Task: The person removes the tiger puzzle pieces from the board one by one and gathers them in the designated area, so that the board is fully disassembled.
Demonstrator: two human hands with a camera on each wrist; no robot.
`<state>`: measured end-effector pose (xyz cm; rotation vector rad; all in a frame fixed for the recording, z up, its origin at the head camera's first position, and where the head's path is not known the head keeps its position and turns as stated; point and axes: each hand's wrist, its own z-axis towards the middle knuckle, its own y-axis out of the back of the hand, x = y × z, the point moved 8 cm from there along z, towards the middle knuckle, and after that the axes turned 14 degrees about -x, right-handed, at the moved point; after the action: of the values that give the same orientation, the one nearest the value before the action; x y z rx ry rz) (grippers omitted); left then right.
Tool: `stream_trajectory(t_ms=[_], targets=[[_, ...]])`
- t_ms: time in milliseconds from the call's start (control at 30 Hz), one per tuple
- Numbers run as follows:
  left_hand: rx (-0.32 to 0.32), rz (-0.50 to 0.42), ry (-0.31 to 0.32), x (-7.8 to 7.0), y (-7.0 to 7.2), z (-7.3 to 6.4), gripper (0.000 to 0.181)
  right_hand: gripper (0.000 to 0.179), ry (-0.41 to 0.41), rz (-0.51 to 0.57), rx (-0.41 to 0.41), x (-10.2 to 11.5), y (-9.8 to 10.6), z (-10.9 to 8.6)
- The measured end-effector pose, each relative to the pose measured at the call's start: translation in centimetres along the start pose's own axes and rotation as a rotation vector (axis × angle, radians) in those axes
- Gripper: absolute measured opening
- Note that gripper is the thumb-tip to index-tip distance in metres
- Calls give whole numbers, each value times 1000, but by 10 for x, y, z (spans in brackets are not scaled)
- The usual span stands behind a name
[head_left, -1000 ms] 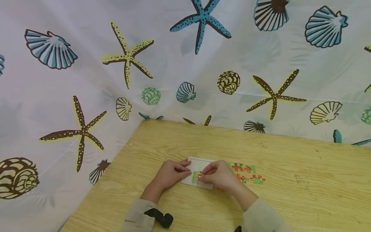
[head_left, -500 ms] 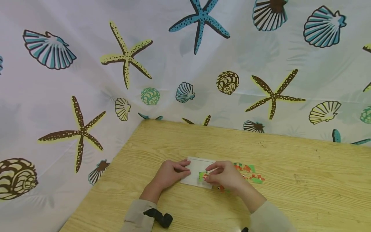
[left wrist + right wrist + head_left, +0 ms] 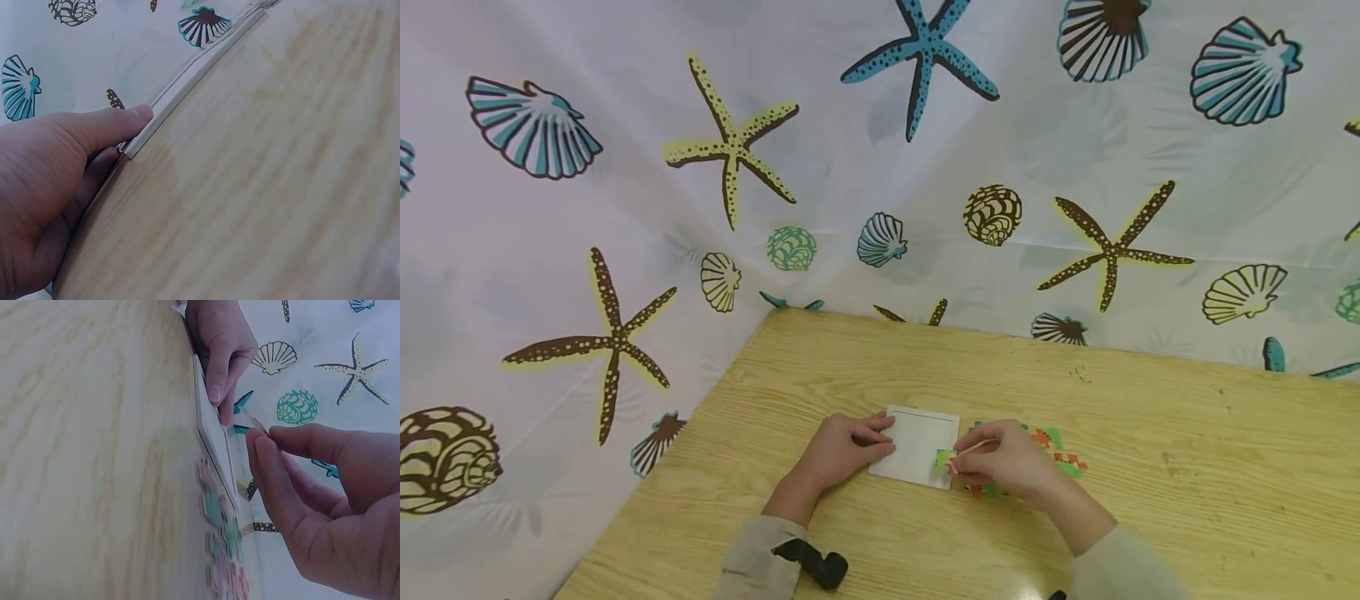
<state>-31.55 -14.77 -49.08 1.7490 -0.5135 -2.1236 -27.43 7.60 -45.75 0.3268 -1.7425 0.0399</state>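
My left hand rests at the left edge of a white square puzzle tray, its thumb and fingertips on the rim. The tray lies flat on the table. My right hand is over the tray's right edge, pinching a green and red puzzle piece between thumb and fingers. In the right wrist view the pinched puzzle piece shows as a thin sliver, raised above the tray. Several loose puzzle pieces in red, orange and green lie right of the tray, partly hidden under the right hand.
The wooden table reaches back to a white curtain printed with shells and starfish, which also runs along the left side. A black strap mount sits on the left sleeve.
My right hand has moved right, from the middle of the tray to its right edge, carrying the puzzle piece. The left hand and the tray have stayed in place.
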Motion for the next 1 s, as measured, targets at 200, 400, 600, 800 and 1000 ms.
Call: stream_trajectory(t_ms=[200, 400, 600, 800, 1000], targets=[[-2, 1, 9, -1, 1, 0, 7, 29, -8, -22, -18, 0, 15, -3], [-2, 2, 6, -1, 1, -1, 6, 29, -4, -58, 0, -1, 22, -6], [-6, 2, 13, 0, 1, -1, 5, 28, 15, -97, 13, -1, 30, -12], [-4, 8, 11, -1, 1, 0, 6, 29, 29, -118, 15, -4, 42, -17], [-6, 3, 11, -1, 1, 0, 5, 29, 12, -107, 2, -9, 54, -19]])
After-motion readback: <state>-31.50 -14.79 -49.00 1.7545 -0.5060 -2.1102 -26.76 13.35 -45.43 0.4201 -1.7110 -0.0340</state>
